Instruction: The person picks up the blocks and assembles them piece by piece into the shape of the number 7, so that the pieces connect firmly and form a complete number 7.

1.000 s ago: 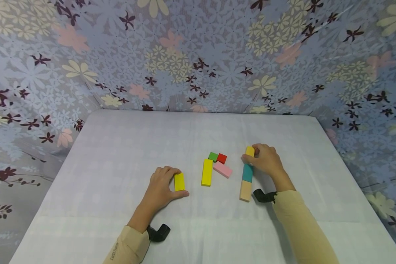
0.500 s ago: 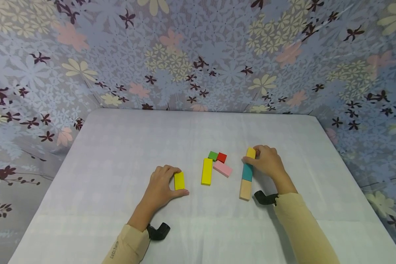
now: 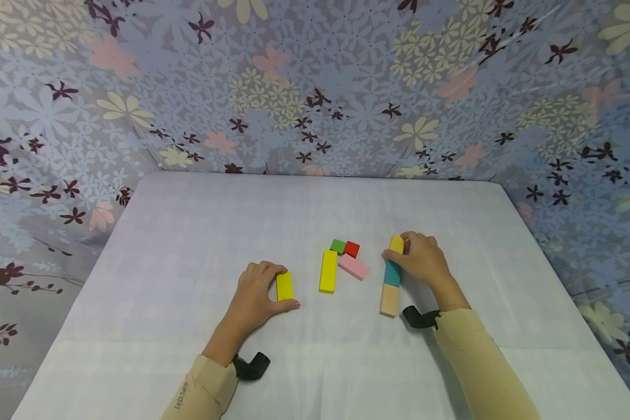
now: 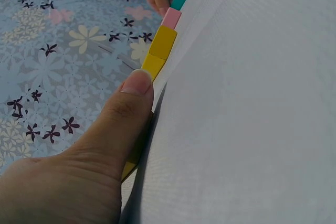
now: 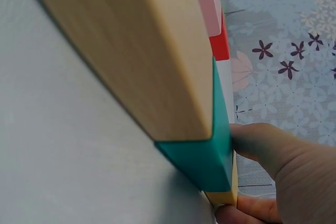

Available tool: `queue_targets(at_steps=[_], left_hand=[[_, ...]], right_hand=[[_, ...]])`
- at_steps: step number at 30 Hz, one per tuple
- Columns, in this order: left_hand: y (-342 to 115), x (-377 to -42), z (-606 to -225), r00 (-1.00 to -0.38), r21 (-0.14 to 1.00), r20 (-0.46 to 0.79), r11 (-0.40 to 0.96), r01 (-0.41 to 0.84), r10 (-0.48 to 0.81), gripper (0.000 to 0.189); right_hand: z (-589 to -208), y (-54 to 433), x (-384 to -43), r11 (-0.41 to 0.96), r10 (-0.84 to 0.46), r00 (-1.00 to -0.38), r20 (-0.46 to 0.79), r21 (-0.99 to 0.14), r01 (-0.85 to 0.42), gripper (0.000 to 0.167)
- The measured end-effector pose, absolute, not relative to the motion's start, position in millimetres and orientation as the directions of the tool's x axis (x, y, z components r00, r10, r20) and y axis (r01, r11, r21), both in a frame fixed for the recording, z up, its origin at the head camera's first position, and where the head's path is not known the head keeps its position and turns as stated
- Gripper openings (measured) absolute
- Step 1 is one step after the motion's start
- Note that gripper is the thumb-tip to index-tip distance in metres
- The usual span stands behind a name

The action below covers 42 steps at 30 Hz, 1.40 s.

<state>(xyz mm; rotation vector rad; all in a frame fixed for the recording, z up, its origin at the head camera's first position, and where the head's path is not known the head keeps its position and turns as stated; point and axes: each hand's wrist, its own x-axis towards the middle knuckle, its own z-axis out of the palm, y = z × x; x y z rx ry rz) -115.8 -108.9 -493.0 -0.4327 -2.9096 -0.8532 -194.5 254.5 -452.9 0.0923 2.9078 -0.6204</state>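
Observation:
My left hand (image 3: pixel 254 294) grips a short yellow block (image 3: pixel 284 286) by its two ends, thumb at the near end and fingers at the far one. In the left wrist view the thumb hides most of that block (image 4: pixel 140 148). On the right, a row on the table runs away from me: a plain wooden block (image 3: pixel 389 300), a teal block (image 3: pixel 392 273) and a yellow block (image 3: pixel 396 242). My right hand (image 3: pixel 425 259) pinches this far yellow block, its thumb by the joint with the teal one. The right wrist view shows the blocks end to end.
Between the hands lie a long yellow block (image 3: pixel 328 272), a pink block (image 3: pixel 354 268), a green block (image 3: pixel 338 247) and a red block (image 3: pixel 352 249). The table has a white cloth (image 3: pixel 199 221). Behind it hangs a flowered curtain (image 3: pixel 315 87).
My right hand has shifted slightly toward me along the row, covering a bit more of the teal block. The left hand and its yellow block stay in place.

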Motion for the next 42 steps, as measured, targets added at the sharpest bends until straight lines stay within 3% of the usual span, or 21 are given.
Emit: queue_targets(at_steps=[12,16,20,31,42], left_hand=[[-109,-115,-493,-0.954,0.524,0.168,0.797,0.3,0.249,0.072],[-110,-115,-492,-0.955,0.529,0.165,0.794,0.298,0.248,0.072],[-110,-114,-493,-0.955,0.527,0.166,0.796,0.297,0.247,0.071],[-110,-116,-494,-0.949,0.514,0.188,0.798,0.315,0.254,0.071],[-110,-116,-492,-0.953,0.518,0.163,0.8,0.303,0.255,0.072]], right_hand=[[-452,252,-192,0.916,0.03,-0.984,-0.174,-0.39,0.097,0.079],[-453,250,-194,0.928,-0.007,-0.992,-0.122,-0.371,0.04,0.084],[-452,243,-195,0.917,-0.124,-0.987,-0.103,-0.391,-0.075,0.08],[-445,220,-193,0.809,-0.469,-0.868,-0.162,-0.474,-0.348,0.068],[-436,204,-190,0.806,-0.55,-0.791,-0.268,-0.42,-0.418,0.064]])
